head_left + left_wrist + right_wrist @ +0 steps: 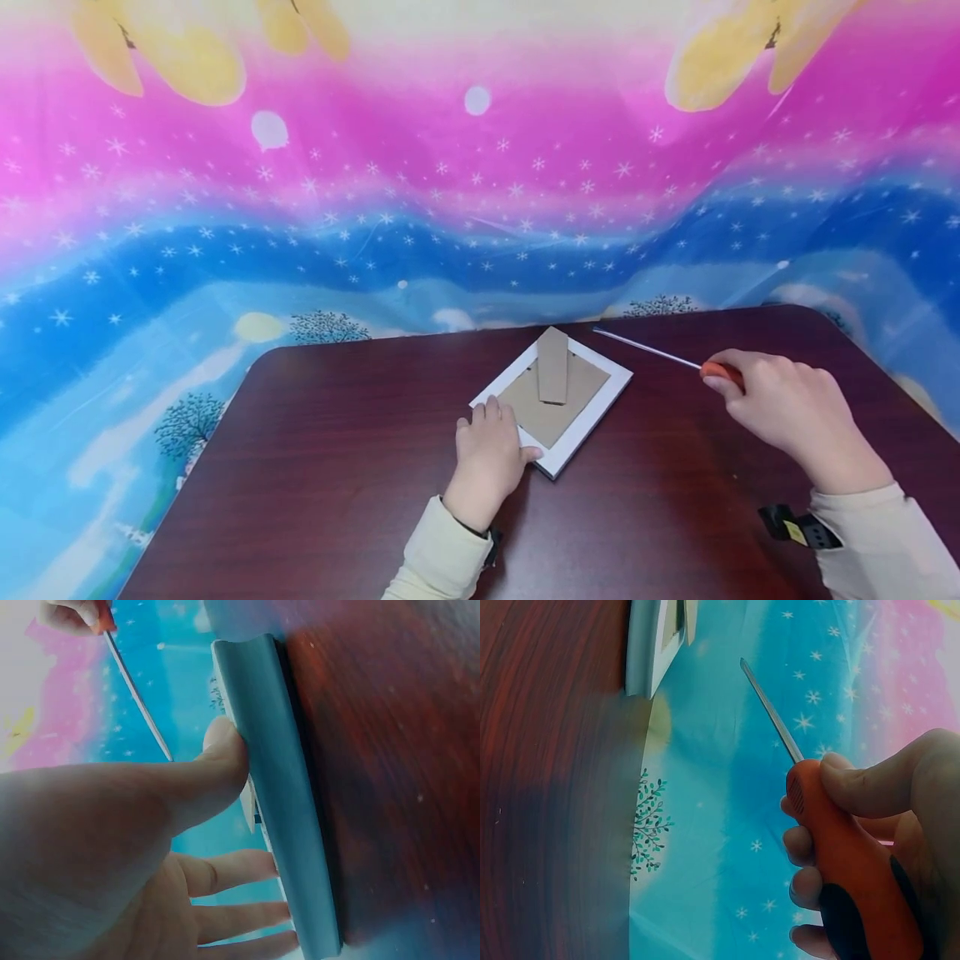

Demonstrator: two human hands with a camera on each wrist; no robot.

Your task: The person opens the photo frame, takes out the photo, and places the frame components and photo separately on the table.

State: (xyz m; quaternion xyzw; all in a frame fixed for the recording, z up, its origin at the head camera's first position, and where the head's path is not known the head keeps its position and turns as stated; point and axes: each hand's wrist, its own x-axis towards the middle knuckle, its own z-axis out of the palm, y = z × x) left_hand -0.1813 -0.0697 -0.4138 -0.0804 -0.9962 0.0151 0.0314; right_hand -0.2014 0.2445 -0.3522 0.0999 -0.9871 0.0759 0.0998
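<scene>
Face down on the table lies a white picture frame [597,417] with a brown backing board [517,392] and a folded stand leg [552,367]. My left hand [487,454] rests on its near left edge, fingers extended, thumb by the near corner. In the left wrist view the thumb and fingertips touch the top of the frame's pale side [281,787]. My right hand [787,408] grips the orange and black handle of a screwdriver [847,840] above the table, right of the frame. Its thin metal shaft [648,348] points left and away, with the tip apart from the frame.
The dark red-brown wooden table [322,483] has rounded far corners. Behind it hangs a pink and blue cloth [420,183] printed with snowflakes and trees. A black strap [798,527] is around the right wrist.
</scene>
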